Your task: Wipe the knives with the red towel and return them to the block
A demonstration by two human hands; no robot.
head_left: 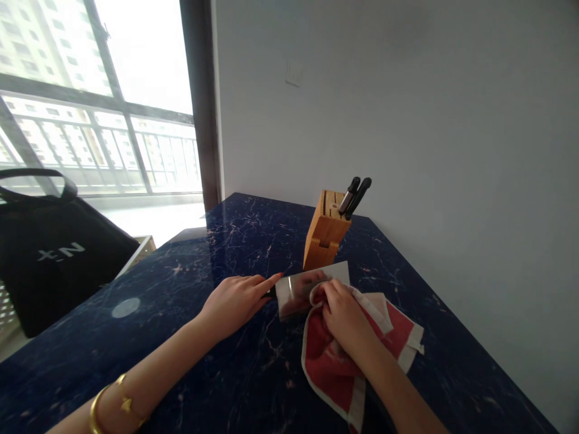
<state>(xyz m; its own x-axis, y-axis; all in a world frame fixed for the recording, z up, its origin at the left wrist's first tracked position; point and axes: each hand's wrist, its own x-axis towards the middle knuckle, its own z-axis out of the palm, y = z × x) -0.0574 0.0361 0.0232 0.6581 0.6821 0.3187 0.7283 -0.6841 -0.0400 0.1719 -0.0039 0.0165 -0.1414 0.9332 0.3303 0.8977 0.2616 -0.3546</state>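
Observation:
My left hand point(239, 301) is closed round the dark handle of a cleaver point(294, 295), its index finger stretched along toward the blade. The wide, shiny blade points to the right and reflects something reddish. Bunched in my right hand point(337, 307) is a red towel point(321, 367) with whitish edges, held against the blade's right part. The rest of the cloth hangs and spreads over the table below and to the right. Just behind the blade stands a wooden knife block point(323, 235) with two dark-handled knives point(355, 198) in its slots.
The dark blue marbled table point(217, 374) runs to a pale wall point(407, 120). A black bag point(58, 259) with white lettering stands on the left beside the table. Behind it is a large window point(149, 72). A pale round spot point(126, 307) shows on the tabletop.

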